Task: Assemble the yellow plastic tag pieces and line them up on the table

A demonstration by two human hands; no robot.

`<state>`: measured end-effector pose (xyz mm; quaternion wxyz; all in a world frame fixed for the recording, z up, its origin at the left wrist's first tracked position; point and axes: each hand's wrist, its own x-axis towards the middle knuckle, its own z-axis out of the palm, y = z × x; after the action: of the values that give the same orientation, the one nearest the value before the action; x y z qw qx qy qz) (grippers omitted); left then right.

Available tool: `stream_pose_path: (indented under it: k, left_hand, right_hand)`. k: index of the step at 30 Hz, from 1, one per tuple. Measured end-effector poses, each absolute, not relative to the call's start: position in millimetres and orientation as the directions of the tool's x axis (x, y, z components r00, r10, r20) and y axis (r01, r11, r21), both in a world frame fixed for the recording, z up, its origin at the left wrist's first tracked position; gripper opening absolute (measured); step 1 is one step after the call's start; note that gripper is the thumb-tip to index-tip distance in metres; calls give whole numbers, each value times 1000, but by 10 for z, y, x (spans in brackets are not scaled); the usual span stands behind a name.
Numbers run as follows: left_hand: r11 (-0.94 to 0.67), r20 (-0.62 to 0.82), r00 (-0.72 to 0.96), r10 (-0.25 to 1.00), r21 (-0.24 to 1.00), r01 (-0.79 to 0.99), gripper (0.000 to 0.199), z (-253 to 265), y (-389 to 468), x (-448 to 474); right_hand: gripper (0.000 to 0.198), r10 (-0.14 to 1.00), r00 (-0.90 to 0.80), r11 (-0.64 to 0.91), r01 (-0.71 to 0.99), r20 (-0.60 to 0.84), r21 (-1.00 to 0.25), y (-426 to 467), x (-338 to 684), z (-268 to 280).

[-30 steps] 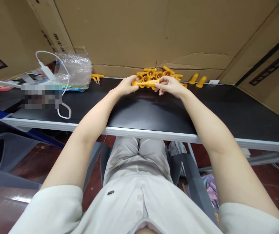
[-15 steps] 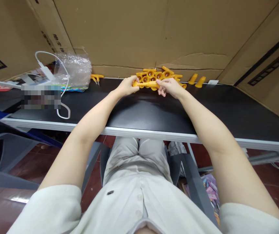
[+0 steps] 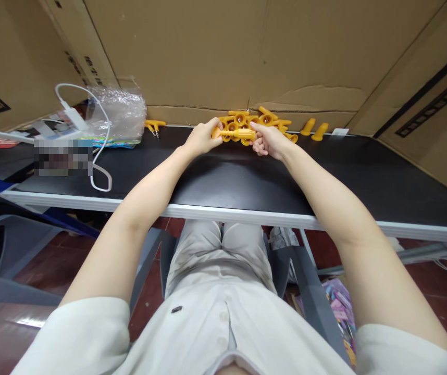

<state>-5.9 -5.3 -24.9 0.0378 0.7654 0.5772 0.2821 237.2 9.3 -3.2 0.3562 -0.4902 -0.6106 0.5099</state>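
A yellow plastic corkscrew point(image 3: 243, 134) is held level between my two hands, above the back of the black table. My left hand point(image 3: 203, 138) is closed on its rounded left end, which the fingers partly cover. The narrow-necked, ridged body points right, and my right hand point(image 3: 270, 140) pinches its far end between thumb and curled fingers. Just behind lies a pile of yellow corkscrews point(image 3: 265, 119) with round, bell-like openings facing me. Farther left, yellow handles with metal spirals point(image 3: 154, 125) rest against the cardboard. Two yellow sleeves point(image 3: 319, 132) stand to the right.
A cardboard wall point(image 3: 208, 57) closes off the back of the table point(image 3: 239, 179). At left are a clear plastic bag point(image 3: 124, 112), a white cable point(image 3: 107, 117) and a blurred-out patch. A small white card point(image 3: 340, 132) lies at back right. The table's metal edge point(image 3: 239, 212) runs before my lap.
My right hand's fingers have shifted and curled in slightly, and more of the corkscrew's ridged body shows between the hands. My left hand stays almost where it was.
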Motion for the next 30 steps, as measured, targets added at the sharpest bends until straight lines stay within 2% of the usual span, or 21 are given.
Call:
stream_pose_path:
  k: [7, 14, 21, 30]
  left_hand:
    - [-375, 482, 182, 857, 341, 862, 39, -285, -17, -22]
    - [-351, 454, 166, 876, 360, 865, 41, -309, 5, 2]
    - [-408, 471, 200, 859, 394, 823, 37, -370, 89, -34]
    - [-399, 448, 202, 871, 404, 823, 35, -337, 63, -44]
  right_hand:
    - [46, 949, -212, -183, 227, -232, -957, -61, 2357, 154]
    - [47, 921, -190, -293, 240, -341, -925, -81, 2352, 164]
    - [60, 922, -217, -255, 286, -322, -924, 40, 2421, 89]
    - [80, 938, -246, -153, 335, -243, -930, 117, 2438, 2]
